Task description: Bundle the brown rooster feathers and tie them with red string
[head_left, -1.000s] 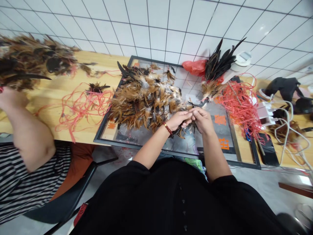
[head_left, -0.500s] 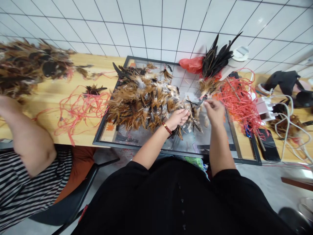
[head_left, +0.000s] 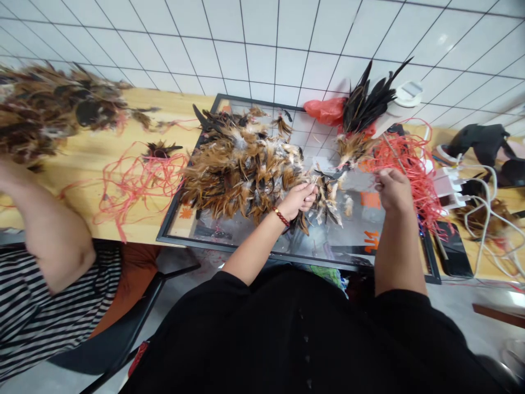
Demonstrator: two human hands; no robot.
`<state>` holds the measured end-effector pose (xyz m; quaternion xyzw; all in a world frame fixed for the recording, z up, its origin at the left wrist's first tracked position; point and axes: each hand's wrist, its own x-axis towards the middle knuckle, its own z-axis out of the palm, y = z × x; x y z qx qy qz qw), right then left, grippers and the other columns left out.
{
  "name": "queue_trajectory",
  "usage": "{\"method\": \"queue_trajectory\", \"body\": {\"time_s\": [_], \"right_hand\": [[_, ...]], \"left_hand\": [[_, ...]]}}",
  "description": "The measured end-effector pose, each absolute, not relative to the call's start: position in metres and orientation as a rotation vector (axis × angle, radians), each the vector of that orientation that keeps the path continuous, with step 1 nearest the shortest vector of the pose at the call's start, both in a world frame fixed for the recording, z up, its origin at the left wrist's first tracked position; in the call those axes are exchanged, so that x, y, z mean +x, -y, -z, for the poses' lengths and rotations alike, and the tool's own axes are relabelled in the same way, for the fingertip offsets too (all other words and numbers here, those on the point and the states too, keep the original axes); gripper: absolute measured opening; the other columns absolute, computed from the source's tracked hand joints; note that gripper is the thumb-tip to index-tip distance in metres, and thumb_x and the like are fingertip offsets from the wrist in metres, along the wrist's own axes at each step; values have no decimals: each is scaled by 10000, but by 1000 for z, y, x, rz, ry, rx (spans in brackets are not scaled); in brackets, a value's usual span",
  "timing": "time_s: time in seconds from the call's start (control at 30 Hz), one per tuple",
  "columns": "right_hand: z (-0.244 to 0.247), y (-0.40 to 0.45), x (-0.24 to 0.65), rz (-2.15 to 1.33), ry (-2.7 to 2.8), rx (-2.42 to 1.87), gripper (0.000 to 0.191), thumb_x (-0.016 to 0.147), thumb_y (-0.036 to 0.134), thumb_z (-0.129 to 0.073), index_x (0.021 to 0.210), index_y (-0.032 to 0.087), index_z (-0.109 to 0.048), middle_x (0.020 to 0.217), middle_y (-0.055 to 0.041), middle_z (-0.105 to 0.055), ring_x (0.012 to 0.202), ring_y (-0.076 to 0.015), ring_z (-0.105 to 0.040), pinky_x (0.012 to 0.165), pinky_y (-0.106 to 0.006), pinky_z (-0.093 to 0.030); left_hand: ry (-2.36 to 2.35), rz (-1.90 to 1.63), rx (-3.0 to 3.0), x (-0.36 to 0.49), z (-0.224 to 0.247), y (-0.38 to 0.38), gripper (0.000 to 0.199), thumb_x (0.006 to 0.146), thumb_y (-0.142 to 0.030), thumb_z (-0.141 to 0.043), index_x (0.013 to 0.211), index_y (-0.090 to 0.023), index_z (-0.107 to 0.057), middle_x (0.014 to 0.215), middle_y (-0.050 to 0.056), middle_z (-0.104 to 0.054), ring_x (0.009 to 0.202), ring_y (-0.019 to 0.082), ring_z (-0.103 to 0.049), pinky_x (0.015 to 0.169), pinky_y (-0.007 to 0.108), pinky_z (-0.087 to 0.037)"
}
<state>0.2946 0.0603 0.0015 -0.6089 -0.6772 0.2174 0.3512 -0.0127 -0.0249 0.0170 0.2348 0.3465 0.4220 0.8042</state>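
My left hand (head_left: pixel 301 201), with a beaded bracelet at its wrist, is closed at the right edge of a heap of brown feathers (head_left: pixel 241 169). What its fingers pinch is too small to make out. Loose feathers (head_left: pixel 327 202) lie just right of it on the black-framed glass panel (head_left: pixel 262 253). My right hand (head_left: pixel 394 189) is closed over the panel's right part, beside the tangled red strings (head_left: pixel 412 164); anything in its fingers is too small to tell. Behind my hands stands a bunch of long black feathers (head_left: pixel 366 101).
A red bag (head_left: pixel 325 111) and a white device (head_left: pixel 408 96) are at the back. On the right are a black phone (head_left: pixel 454 250) and white cables (head_left: pixel 488 202). At left, a person's arm (head_left: pixel 53 224) reaches toward more feathers (head_left: pixel 49 109); pink string (head_left: pixel 135 180) lies nearby.
My right hand has moved right, away from my left hand, toward the red strings. My left hand has stayed closed at the feather heap's edge.
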Motion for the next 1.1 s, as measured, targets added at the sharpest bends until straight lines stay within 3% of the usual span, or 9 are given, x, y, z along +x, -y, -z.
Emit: {"method": "queue_trajectory", "body": {"time_s": [0.03,0.13,0.23,0.37,0.53,0.7,0.93,1.0,1.1], "right_hand": [[-8,-52,292,-675,1681,-1493,328,976,506,-376,831,259,-534,933,-100,-668,660,-163,-523,588,-333,-441],[-26,-25,268,-1208,1237,-1126,326,834,553,-677,799,272,-515,912,-25,-667,565,-120,-393,510,-294,-368],[-36,-5,225,-1412,1127,-1079,429,708,545,-822,799,270,-506,843,5,-648,575,-116,-426,526,-282,-388],[-37,6,176,-1342,1241,-1096,474,744,632,-778,823,270,-483,794,-2,-652,616,-141,-532,578,-300,-452],[-40,6,169,-1308,1274,-1072,438,782,610,-759,846,273,-487,732,19,-600,588,-134,-527,562,-290,-457],[-42,2,192,-803,1198,-1160,340,838,551,-731,873,278,-531,759,13,-582,593,-132,-524,571,-293,-468],[-50,34,171,-541,1818,-1164,250,935,445,-655,1071,249,-728,1184,-112,-746,1094,-272,-700,941,-437,-560],[-47,39,163,-548,1979,-1206,302,931,417,-655,1165,245,-736,1220,-116,-756,1039,-267,-719,909,-436,-566],[-35,37,161,-602,2001,-1305,261,927,380,-635,1090,235,-779,1003,-78,-804,849,-232,-727,813,-396,-565]], "left_hand": [[-725,-915,502,-13,-17,25,272,1037,-273,-503,789,-163,-516,551,-96,-352,378,18,-228,390,128,-148],[-670,-974,523,-12,-19,28,257,1006,-291,-579,795,-152,-529,651,-57,-492,403,3,-281,404,126,-195],[-631,-1023,568,-10,-21,32,257,1002,-271,-583,788,-137,-539,754,-18,-588,426,-5,-335,423,131,-243],[-648,-950,601,-9,-21,33,251,995,-277,-599,790,-137,-563,629,-60,-466,410,14,-336,411,142,-235],[-733,-911,569,-9,-18,28,285,1004,-266,-580,753,-147,-513,618,-66,-440,404,7,-312,403,130,-219],[-743,-956,531,-11,-18,24,297,1001,-286,-592,750,-154,-503,587,-84,-387,404,9,-283,407,126,-202],[-729,-959,613,-8,-19,28,304,1011,-275,-566,742,-153,-497,584,-84,-394,398,3,-285,412,125,-195],[-778,-965,637,-7,-18,28,314,1003,-293,-587,736,-153,-500,578,-87,-383,399,2,-285,415,122,-194],[-818,-962,657,-6,-18,28,317,1001,-290,-590,729,-149,-509,572,-90,-368,401,2,-282,416,119,-192]]}}
